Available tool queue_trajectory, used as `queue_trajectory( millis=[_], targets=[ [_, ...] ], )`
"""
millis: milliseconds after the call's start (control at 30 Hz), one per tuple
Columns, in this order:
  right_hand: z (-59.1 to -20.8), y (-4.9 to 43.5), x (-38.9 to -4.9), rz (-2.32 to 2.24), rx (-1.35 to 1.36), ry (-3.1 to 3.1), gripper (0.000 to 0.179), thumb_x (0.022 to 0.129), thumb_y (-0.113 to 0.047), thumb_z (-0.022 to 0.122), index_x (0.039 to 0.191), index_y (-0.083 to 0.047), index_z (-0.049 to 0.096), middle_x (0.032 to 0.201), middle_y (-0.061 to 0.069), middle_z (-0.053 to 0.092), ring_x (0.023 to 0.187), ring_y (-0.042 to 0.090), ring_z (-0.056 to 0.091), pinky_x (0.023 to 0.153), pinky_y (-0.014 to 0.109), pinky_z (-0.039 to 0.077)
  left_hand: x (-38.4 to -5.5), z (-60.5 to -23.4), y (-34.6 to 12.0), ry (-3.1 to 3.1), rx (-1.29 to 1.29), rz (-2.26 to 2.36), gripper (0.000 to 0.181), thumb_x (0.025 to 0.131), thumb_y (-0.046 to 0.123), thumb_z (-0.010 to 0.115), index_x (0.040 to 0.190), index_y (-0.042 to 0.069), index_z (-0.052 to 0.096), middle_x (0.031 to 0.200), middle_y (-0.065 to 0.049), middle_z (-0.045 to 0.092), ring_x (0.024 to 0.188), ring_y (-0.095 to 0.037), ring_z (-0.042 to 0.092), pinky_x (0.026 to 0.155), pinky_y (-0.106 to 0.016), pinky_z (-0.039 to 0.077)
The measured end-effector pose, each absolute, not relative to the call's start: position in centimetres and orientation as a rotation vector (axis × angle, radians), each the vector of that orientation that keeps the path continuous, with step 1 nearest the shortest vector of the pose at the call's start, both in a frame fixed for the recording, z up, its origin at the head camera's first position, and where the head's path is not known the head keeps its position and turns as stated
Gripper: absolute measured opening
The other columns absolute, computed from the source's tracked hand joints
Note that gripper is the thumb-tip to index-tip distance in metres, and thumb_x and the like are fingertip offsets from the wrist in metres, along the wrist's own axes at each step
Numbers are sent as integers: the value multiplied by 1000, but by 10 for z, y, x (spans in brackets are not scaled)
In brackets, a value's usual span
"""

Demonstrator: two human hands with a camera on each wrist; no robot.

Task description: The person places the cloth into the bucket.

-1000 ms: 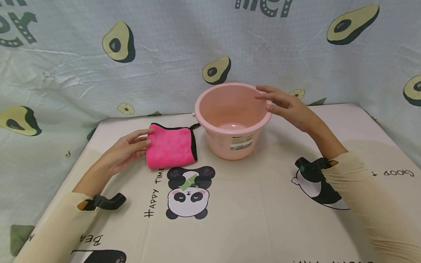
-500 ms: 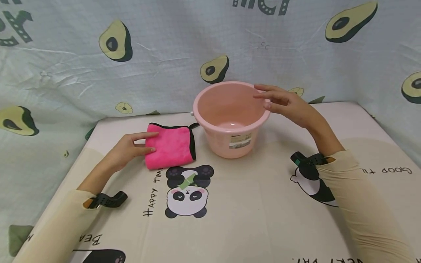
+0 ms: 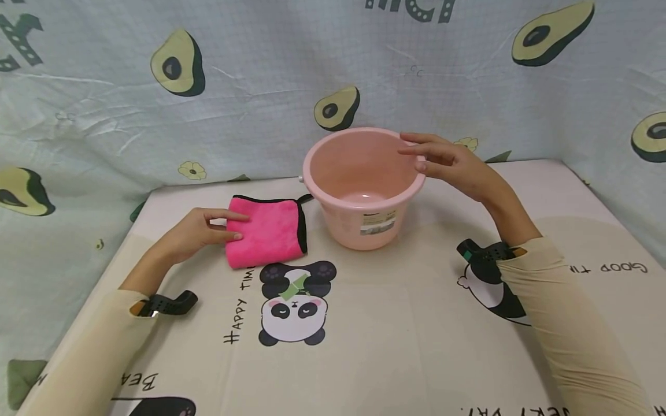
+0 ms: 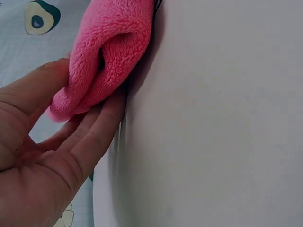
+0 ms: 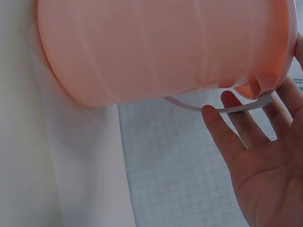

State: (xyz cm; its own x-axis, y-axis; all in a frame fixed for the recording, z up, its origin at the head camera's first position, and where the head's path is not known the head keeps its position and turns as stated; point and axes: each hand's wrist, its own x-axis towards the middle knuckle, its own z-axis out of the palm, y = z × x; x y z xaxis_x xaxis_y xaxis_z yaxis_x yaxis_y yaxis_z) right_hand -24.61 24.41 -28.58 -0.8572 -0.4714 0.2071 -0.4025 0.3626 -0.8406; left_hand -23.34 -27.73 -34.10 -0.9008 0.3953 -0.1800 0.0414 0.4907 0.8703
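In the head view my left hand (image 3: 189,236) grips the near-left edge of a folded pink cloth (image 3: 270,231) with black trim. The left wrist view has the thumb on one side of the plush fold (image 4: 111,52) and other fingers on the opposite side, against the table. My right hand (image 3: 463,170) touches the right rim of a pale pink bucket (image 3: 364,225), its fingers fairly straight. Seen from the right wrist, some fingers lie by the bucket's grey handle (image 5: 189,107), and one reaches behind the rim. The bucket stands upright with a label on its front.
A cream tablecloth (image 3: 385,323) with panda prints and lettering covers the table. Behind it hangs a pale sheet (image 3: 250,127) with avocado prints, close to the bucket's back. The cloth lies just left of the bucket.
My left hand has moved from beside the cloth's left edge onto it, and now pinches it. The right hand stays at the bucket's rim. The view has shifted slightly.
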Motion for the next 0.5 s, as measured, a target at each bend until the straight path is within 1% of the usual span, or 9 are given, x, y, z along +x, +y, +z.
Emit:
queue_trajectory(
  millis=[133, 200, 367, 433, 500],
  targets=[
    [-285, 244, -246, -1518, -818, 2546, 40, 103, -18, 58, 144, -14, 60, 162, -7, 35, 150, 17, 27, 115, 43, 35, -235, -342, -278, 2361, 358, 1414, 51, 87, 7, 81, 133, -5, 63, 131, -8, 59, 86, -14, 72, 78, -26, 59],
    [-285, 244, -246, -1505, -822, 2553, 40, 104, -18, 58, 143, -14, 60, 162, -7, 35, 151, 17, 27, 116, 44, 34, -234, -340, -278, 2366, 343, 1417, 52, 86, 8, 81, 133, -5, 63, 133, -8, 56, 87, -14, 71, 78, -25, 59],
    [-284, 244, -245, -1493, -822, 2563, 39, 103, -18, 59, 142, -12, 61, 162, -7, 35, 150, 18, 28, 115, 44, 34, -229, -333, -276, 2410, 316, 1430, 52, 86, 9, 82, 134, -3, 63, 144, -13, 48, 92, -12, 72, 81, -26, 59],
    [-284, 244, -245, -1496, -818, 2562, 39, 103, -18, 59, 141, -10, 61, 162, -6, 35, 150, 19, 28, 114, 42, 35, -227, -329, -274, 2440, 321, 1427, 51, 87, 9, 81, 133, -2, 64, 145, -14, 48, 94, -12, 72, 81, -26, 60],
    [-284, 244, -245, -1500, -818, 2557, 39, 103, -18, 59, 141, -10, 62, 161, -6, 35, 149, 19, 28, 114, 42, 35, -225, -325, -273, 2462, 326, 1430, 50, 87, 9, 81, 133, 0, 65, 143, -11, 51, 95, -12, 72, 81, -27, 60]
  ],
)
